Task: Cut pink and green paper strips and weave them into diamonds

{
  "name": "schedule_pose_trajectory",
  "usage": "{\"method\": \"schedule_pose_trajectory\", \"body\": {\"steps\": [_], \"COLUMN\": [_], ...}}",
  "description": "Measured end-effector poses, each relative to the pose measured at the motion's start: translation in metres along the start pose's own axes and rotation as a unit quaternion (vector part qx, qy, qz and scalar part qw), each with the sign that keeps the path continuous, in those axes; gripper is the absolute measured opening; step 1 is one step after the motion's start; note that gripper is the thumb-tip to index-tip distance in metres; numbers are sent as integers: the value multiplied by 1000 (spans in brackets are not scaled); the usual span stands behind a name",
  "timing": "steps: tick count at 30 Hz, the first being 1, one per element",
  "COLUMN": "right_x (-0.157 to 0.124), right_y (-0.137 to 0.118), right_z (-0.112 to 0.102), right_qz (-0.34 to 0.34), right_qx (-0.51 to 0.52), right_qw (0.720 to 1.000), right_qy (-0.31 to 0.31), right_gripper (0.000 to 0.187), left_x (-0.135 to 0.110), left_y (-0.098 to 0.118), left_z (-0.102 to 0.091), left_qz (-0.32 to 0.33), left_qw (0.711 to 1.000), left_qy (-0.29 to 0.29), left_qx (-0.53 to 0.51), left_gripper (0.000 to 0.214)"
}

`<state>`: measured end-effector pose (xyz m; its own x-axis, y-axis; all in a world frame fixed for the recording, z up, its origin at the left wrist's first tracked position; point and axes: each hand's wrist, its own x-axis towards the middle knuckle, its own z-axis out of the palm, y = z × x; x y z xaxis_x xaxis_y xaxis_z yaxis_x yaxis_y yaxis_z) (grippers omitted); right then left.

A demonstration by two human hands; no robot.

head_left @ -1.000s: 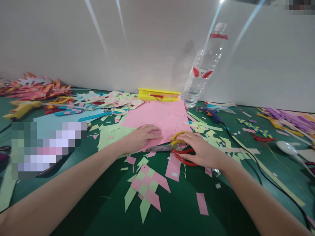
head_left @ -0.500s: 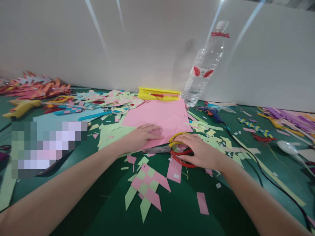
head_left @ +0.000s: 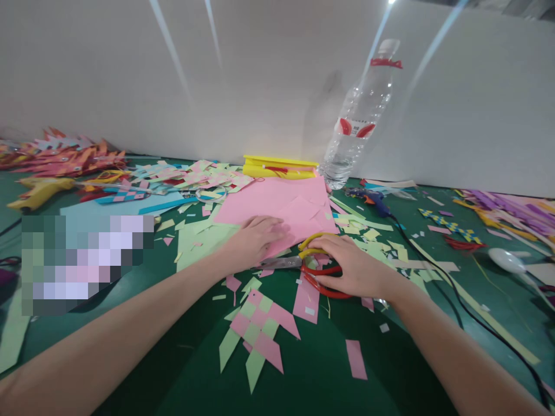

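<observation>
2 bare hands are at the near side of a pink sheet [head_left: 277, 199] on a green tabletop [head_left: 186, 375], apart from each other. The left hand [head_left: 258, 236] rests on the sheet's near left part, its fingers stretched out over the paper; its thumb cannot be made out clearly. The right hand [head_left: 347, 263], by the sheet's near right corner, is clasped round the handles of 1 pair of scissors [head_left: 288, 263], whose 2 loops are yellow and red. The blades point left along the sheet's near edge; whether they touch the paper cannot be told.

Left of the pink sheet, just beside it, lies a light green sheet [head_left: 197, 248]. Nearer the person than the pink sheet is 1 woven pink and green piece [head_left: 258, 323] with pointed ends. Right of the sheet are pale green scraps [head_left: 372, 234], a blue corded tool [head_left: 378, 204] and, well apart, 1 white spoon [head_left: 505, 260]. 1 clear plastic bottle [head_left: 353, 147] stands by the sheet's far right corner, looking tilted.
</observation>
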<state>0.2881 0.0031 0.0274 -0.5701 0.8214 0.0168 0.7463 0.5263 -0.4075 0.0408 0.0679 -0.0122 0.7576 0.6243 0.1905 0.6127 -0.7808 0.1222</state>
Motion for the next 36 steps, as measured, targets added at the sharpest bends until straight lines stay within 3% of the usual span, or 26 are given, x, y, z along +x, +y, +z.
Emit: {"method": "schedule_pose_trajectory", "body": {"steps": [5,10,36], "right_x": [-1,1,8], "right_y": [4,4,-8], "right_z": [-1,0,7], "right_qz": [4,-1,-28], "right_qx": [11,9,-32], "right_qw": [1000,1000,999], "right_qy": [2,1,-4], "right_gripper": [37,39,42], "left_x": [-7,-10,-9], "left_y": [-8,-15,-11], "left_z": [-8,-5,-6], "left_qz": [32,44,11], "left_qw": [999,999,999], "left_qy": [-15,-22,-32], "left_qx": [-9,-11,-31], "left_gripper": [43,41,41]}}
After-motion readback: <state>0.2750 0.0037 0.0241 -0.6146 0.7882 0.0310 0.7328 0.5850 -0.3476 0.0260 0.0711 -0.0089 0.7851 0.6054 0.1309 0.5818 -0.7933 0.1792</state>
